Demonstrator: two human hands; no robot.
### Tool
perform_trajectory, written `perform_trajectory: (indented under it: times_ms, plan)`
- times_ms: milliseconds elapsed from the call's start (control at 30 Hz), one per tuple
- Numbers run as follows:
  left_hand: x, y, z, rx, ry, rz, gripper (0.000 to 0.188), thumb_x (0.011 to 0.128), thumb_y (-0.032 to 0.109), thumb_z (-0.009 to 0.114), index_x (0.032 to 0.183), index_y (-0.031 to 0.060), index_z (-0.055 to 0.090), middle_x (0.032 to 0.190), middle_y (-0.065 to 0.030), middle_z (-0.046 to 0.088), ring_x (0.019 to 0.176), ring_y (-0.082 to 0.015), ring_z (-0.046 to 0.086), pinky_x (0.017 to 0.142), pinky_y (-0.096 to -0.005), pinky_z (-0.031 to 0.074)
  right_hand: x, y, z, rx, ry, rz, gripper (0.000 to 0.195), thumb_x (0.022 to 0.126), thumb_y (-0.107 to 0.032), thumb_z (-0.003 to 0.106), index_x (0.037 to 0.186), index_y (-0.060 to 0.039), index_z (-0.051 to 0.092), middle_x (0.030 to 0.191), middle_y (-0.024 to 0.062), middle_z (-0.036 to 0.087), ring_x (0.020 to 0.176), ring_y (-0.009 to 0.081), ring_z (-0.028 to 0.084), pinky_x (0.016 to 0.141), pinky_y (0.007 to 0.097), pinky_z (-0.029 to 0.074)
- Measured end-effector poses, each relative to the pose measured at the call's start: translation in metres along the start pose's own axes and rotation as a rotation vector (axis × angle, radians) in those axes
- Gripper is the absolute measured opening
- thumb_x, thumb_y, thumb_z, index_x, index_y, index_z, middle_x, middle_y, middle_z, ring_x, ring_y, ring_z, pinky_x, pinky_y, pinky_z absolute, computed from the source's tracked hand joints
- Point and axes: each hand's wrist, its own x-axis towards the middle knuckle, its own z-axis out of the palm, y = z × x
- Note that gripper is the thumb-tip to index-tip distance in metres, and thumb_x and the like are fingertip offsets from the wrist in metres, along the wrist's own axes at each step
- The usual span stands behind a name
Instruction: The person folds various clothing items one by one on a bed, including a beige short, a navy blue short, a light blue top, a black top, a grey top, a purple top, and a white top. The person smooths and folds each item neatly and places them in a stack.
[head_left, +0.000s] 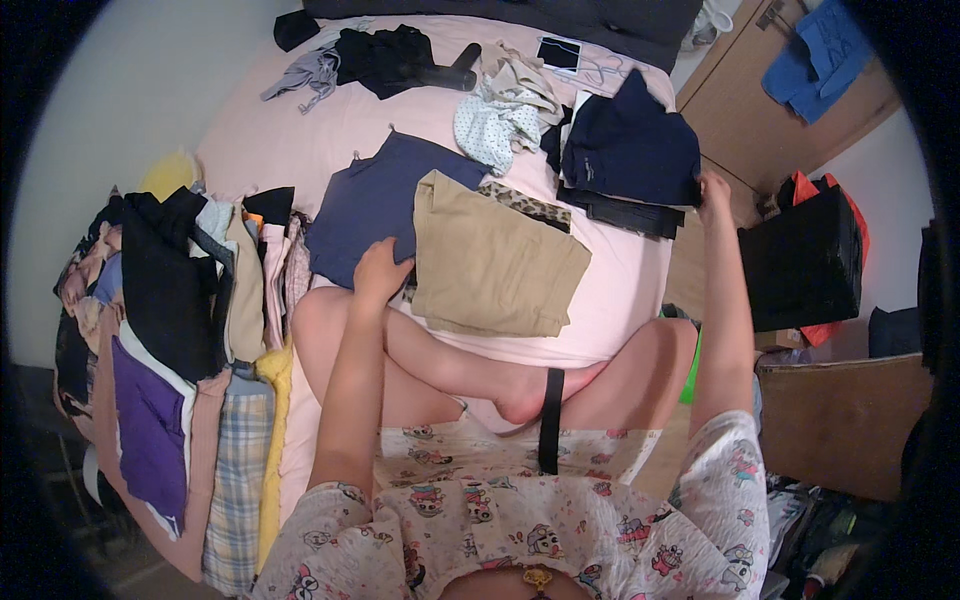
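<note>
My left hand (381, 268) rests on the lower right part of a slate-blue garment (367, 202), thumb apart from the fingers, beside khaki shorts (495, 262). The shorts lie flat in front of my crossed legs, partly over the blue garment and a leopard-print cloth (529, 202). At the right, my right hand (715, 193) has its fingers at the edge of a folded navy garment (630, 146), apparently pinching it; the fingertips are partly hidden. That navy garment tops a stack with folded black clothing (622, 212) beneath.
Piled clothes line the left side, among them black trousers (165, 277), a purple garment (150, 427) and plaid cloth (241, 457). Loose black clothing (382, 60), dotted fabric (499, 120) and a tablet (559, 54) with a cable lie toward the dark headboard (510, 19). A black box (802, 255) stands right of the bed.
</note>
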Motion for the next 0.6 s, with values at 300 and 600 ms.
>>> perform_trajectory:
  times_ms: [300,600]
  plan:
    - [0.013,0.002,-0.026,-0.167,0.724,-0.229,0.039,0.084,0.025,0.068,0.114,0.0,0.062,0.11,-0.0198,0.065,0.104,-0.0396,0.06,0.089,-0.0462,0.047,-0.265,0.068,0.037,0.054,-0.256,-0.407,0.033,0.083,0.006,0.056,0.115,-0.0013,0.058,0.107,0.0058,0.063,0.099,0.0152,0.059,0.09,0.0283,0.046]
    - [-0.164,0.145,-0.087,-1.365,0.133,0.379,0.051,0.08,0.011,0.075,0.125,-0.0003,0.052,0.115,-0.0077,0.06,0.105,-0.015,0.056,0.093,-0.0321,0.045,-0.411,0.038,0.114,0.747,-0.905,0.541,0.049,0.1,-0.029,0.049,0.14,-0.002,0.04,0.134,0.0174,0.053,0.12,0.0285,0.055,0.1,0.0414,0.047]
